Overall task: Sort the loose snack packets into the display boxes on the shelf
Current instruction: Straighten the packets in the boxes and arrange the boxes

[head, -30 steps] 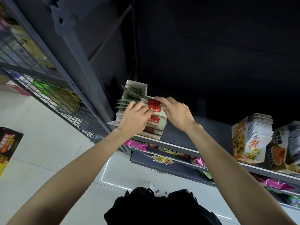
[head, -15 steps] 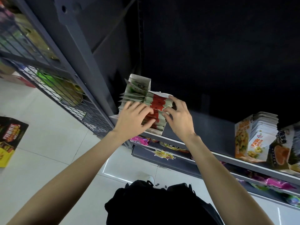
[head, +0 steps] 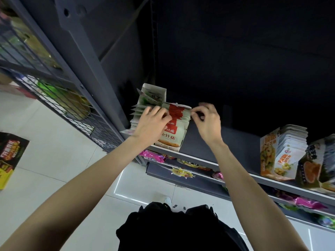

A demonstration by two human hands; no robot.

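While the person stands close against the shelf (head: pixel 199 158), both bare arms reach up to a display box (head: pixel 178 140) that sits at the shelf's left end, near the dark upright post (head: pixel 85 57). The box holds a row of red-and-white packets (head: pixel 176 113) standing on edge, faces toward the person, and the row's long axis runs from the shelf's front lip back toward the dark rear panel. Just beside it on the left stands a second box of green-and-white packets (head: pixel 145 104), lined up the same way, its tall back flap upright. The left hand (head: pixel 151 124) lies over the near packets where the two rows meet, fingers curved and spread across their top edges; I cannot tell whether it grips any single packet. The right hand (head: pixel 208 122) is at the right top corner of the red-and-white row, thumb and forefinger brought together in a pinch at a packet's edge, the other fingers curled loosely behind. Farther right on the same shelf, well apart, stand an orange box of pouches (head: pixel 277 156) and a darker box (head: pixel 315 165) touching it. Pink wrappers (head: pixel 154 156) lie on the shelf below. A black-and-yellow carton (head: pixel 9 156) rests on the pale tiled floor at left.
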